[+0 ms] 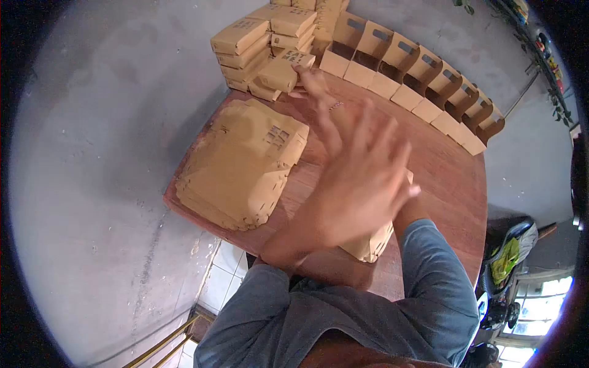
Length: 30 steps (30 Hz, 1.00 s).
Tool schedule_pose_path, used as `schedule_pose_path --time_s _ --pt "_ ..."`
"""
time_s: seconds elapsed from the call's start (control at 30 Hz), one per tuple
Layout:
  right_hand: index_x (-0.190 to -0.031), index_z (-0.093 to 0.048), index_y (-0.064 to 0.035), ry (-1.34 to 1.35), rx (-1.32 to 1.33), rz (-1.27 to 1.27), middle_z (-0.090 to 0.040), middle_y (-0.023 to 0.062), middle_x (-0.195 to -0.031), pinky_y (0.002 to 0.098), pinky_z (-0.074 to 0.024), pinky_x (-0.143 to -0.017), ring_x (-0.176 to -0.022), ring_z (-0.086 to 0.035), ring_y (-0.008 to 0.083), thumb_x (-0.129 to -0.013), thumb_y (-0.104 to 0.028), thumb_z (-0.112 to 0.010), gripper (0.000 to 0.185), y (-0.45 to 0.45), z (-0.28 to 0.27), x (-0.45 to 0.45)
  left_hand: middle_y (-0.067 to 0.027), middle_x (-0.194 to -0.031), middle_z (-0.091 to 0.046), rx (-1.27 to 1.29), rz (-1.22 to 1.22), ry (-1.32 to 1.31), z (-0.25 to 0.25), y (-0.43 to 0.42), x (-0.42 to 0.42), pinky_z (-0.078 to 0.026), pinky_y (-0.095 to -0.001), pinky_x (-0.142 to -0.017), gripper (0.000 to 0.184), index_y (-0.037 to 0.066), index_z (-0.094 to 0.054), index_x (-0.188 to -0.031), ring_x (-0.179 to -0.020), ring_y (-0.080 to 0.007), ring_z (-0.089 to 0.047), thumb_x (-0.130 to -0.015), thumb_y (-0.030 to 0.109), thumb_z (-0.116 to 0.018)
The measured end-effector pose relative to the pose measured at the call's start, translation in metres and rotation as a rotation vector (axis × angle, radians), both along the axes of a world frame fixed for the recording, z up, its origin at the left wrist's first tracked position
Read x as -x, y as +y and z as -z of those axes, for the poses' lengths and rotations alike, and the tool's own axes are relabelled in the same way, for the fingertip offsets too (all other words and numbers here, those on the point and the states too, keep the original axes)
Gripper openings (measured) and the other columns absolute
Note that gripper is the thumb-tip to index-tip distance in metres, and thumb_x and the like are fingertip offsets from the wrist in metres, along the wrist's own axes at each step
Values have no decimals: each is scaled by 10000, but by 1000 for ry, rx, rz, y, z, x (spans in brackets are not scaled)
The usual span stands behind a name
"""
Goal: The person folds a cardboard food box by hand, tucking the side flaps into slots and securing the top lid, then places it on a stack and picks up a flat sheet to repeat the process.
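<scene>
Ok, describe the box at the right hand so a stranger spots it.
On the reddish wooden table, find the stacked cardboard boxes at far left. At their front sits a folded box lettered EAT ME!, the only one with the right hand at it.

Flat blanks (pixel 227 165): tan, blk lettering. Folded boxes (pixel 238 37): tan, blk lettering. Handled carriers (pixel 377 84): tan, dk brn insides. Tabletop (pixel 451 190): reddish-brn, wood-grain patt. Wall (pixel 110 122): gry w/ dk mottling. Shirt (pixel 437 264): solid blue-gry. Floor tiles (pixel 217 284): wht, gry joints. Bundle (pixel 505 261): bright yel-grn.
</scene>
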State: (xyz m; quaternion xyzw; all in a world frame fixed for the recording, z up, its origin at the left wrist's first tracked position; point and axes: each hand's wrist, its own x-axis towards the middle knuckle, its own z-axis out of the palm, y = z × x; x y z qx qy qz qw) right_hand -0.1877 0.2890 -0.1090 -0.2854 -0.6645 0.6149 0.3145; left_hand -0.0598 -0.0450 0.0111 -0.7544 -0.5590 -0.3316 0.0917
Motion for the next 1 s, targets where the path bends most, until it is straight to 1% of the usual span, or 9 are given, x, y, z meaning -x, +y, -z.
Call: schedule_pose_path --time_s 0.03,0.1,0.47,0.73,0.87,0.9,0.93,0.97,1.0 --pt "-1245 -518 49 -35 -18 2 -652 214 -1088 424 -536 -864 -990 -658 277 -952 -446 -523 575 -9 1 4 -164 -1348 -495 -4 -7 5 -1 -4 -1 -126 -802 -1015 616 26 -565 -1255 -1369 -405 -338 -890 523 -587" --pt "-1246 -521 48 -107 -49 13 -653 210 -1091 416 -533 -866 -994 -657 271 -952 -456 -522 584 -30 9 3 -163 -1329 -513 65 137 -21 -5 -9 -3 -130 -792 -1022 609 22 -572 -1247 -1361 -393 -351 -889 514 -590" --pt "-1250 -534 42 -550 -188 119 -659 186 -1105 369 -520 -879 -1014 -648 235 -952 -514 -517 631 -34 18 3 -170 -1330 -528 114 111 4 -9 -3 -1 -140 -792 -1017 636 24 -555 -1295 -1330 -360 -408 -904 526 -559" --pt "-1222 -553 54 -536 -404 285 -664 225 -1067 392 -517 -874 -993 -660 277 -931 -530 -546 652 -32 24 3 -156 -1298 -541 127 126 -11 -11 -7 -2 -165 -796 -1002 623 37 -545 -1284 -1292 -344 -444 -894 522 -574" --pt "-1206 -564 60 -540 -511 423 -668 247 -1045 405 -516 -872 -981 -668 300 -919 -539 -563 664 -42 16 -25 -156 -1287 -546 98 116 -18 -9 -9 1 -177 -779 -1014 620 42 -542 -1280 -1285 -332 -454 -883 515 -596" --pt "-1206 -564 60 -547 -505 438 -668 247 -1045 405 -516 -872 -981 -668 300 -919 -539 -563 664 -44 14 -41 -166 -1283 -548 70 94 -34 -9 -9 2 -214 -723 -1040 617 40 -533 -1286 -1265 -345 -470 -882 501 -609" --pt "-1193 -577 53 -507 -536 335 -675 247 -1023 422 -515 -863 -956 -671 329 -921 -524 -570 638 -55 5 -68 -175 -1280 -551 46 76 -53 -7 -9 4 -252 -667 -1066 616 38 -525 -1292 -1245 -357 -486 -880 486 -622" --pt "-1179 -590 47 -467 -561 236 -682 247 -1001 439 -515 -853 -932 -674 357 -922 -509 -577 613 -65 2 -98 -175 -1280 -551 56 101 -59 -5 -8 8 -252 -667 -1066 616 38 -525 -1292 -1245 -357 -486 -880 486 -622" --pt "-1179 -590 47 -484 -544 259 -682 247 -1001 439 -515 -853 -932 -674 357 -922 -509 -577 613 -75 6 -130 -185 -1275 -554 65 123 -112 -2 -4 13 -288 -601 -1070 609 35 -518 -1295 -1222 -375 -500 -880 466 -634"
